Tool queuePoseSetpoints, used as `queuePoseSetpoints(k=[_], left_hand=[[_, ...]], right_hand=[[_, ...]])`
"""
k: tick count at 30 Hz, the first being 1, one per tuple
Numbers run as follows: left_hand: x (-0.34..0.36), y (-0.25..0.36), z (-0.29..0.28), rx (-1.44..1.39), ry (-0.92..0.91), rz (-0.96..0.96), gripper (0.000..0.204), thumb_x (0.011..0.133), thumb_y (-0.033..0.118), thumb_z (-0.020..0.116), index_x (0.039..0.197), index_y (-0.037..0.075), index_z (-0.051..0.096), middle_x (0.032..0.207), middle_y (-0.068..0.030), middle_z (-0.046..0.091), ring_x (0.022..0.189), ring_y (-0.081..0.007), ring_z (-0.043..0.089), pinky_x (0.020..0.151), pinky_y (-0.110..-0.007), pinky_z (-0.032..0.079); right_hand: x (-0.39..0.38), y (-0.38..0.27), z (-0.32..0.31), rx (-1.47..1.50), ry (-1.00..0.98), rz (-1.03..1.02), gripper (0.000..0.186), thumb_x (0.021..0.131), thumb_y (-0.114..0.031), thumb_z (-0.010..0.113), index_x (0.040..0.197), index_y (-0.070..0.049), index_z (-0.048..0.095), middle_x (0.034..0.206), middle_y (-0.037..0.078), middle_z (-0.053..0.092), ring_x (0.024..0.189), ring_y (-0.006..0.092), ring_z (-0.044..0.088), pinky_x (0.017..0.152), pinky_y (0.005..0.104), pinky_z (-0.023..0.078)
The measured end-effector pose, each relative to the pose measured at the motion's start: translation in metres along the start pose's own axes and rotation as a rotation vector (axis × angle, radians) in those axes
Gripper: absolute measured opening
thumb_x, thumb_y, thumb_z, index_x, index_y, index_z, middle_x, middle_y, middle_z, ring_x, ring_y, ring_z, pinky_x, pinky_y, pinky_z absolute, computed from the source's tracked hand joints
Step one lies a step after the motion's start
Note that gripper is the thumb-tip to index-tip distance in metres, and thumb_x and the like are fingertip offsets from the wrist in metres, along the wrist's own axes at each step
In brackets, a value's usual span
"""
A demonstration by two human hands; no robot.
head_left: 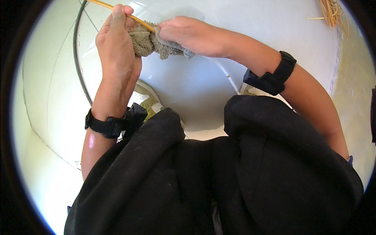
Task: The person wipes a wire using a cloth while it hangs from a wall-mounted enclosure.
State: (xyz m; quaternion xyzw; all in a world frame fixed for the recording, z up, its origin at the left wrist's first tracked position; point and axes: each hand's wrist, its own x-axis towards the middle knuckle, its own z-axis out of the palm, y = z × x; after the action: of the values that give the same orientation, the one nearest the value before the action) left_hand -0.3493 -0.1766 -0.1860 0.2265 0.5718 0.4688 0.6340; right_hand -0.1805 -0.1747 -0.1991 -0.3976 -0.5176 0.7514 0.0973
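My left hand is closed round a thin yellow-brown rod, its thumb lying along the top. The rod slants from the upper left edge down into a grey-brown terry cloth. Bunched folds of the cloth hang between both hands and touch the left palm. My right hand grips the cloth's right part, wrapping it about the rod's lower end. That end of the rod is hidden in the folds, and the right fingertips are mostly out of sight.
A bundle of thin tan strands lies at the upper right. A dark hose or cable curves down the left side. A thin white tube runs below the right hand, near my shoe. Black straps circle both wrists.
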Motion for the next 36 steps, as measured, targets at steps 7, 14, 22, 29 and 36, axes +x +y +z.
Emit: queuePoseSetpoints(k=[7, 14, 22, 29, 36], left_hand=[[0.004, 0.004, -0.004, 0.078, 0.147, 0.048, 0.022, 0.094, 0.022, 0.047, 0.097, 0.002, 0.056, 0.073, -0.0015, 0.051, 0.067, -0.0096, 0.048, 0.061, -0.023, 0.041], [-0.002, 0.004, 0.0, 0.143, 0.147, 0.033, 0.023, 0.096, 0.025, 0.044, 0.096, 0.003, 0.054, 0.075, 0.0017, 0.042, 0.067, -0.0083, 0.039, 0.061, -0.025, 0.039], [-0.005, -0.003, 0.006, 0.105, 0.05, 0.037, 0.023, 0.096, 0.024, 0.042, 0.095, 0.004, 0.052, 0.079, -0.0013, 0.047, 0.072, -0.0109, 0.045, 0.067, -0.025, 0.042], [-0.008, -0.004, 0.016, 0.068, 0.094, -0.015, 0.021, 0.096, 0.023, 0.042, 0.095, 0.004, 0.053, 0.082, -0.0034, 0.05, 0.078, -0.0133, 0.049, 0.068, -0.026, 0.043], [0.002, 0.003, -0.001, 0.133, 0.126, 0.038, 0.021, 0.096, 0.022, 0.043, 0.095, 0.003, 0.053, 0.073, 0.0, 0.044, 0.066, -0.0094, 0.04, 0.06, -0.023, 0.038]], right_hand=[[-0.025, 0.012, 0.003, -0.115, 0.111, 0.086, 0.025, 0.089, -0.025, 0.036, 0.08, -0.004, 0.045, 0.065, 0.0, 0.035, 0.06, 0.0094, 0.033, 0.056, 0.028, 0.033], [-0.056, 0.039, -0.014, -0.237, 0.13, 0.16, 0.036, 0.088, -0.034, 0.041, 0.082, -0.001, 0.052, 0.061, 0.009, 0.045, 0.058, 0.0191, 0.044, 0.059, 0.0348, 0.039], [-0.038, 0.02, -0.011, -0.125, 0.087, 0.009, 0.028, 0.089, -0.028, 0.039, 0.081, -0.003, 0.049, 0.063, 0.002, 0.038, 0.059, 0.0119, 0.038, 0.056, 0.0297, 0.036], [-0.025, 0.017, -0.003, -0.246, 0.162, -0.022, 0.034, 0.085, -0.035, 0.041, 0.078, -0.003, 0.052, 0.064, 0.01, 0.05, 0.06, 0.0233, 0.048, 0.062, 0.0362, 0.041], [-0.049, 0.038, -0.008, -0.417, 0.174, 0.105, 0.033, 0.086, -0.033, 0.037, 0.078, -0.003, 0.047, 0.067, 0.011, 0.047, 0.063, 0.0247, 0.046, 0.067, 0.0361, 0.039]])
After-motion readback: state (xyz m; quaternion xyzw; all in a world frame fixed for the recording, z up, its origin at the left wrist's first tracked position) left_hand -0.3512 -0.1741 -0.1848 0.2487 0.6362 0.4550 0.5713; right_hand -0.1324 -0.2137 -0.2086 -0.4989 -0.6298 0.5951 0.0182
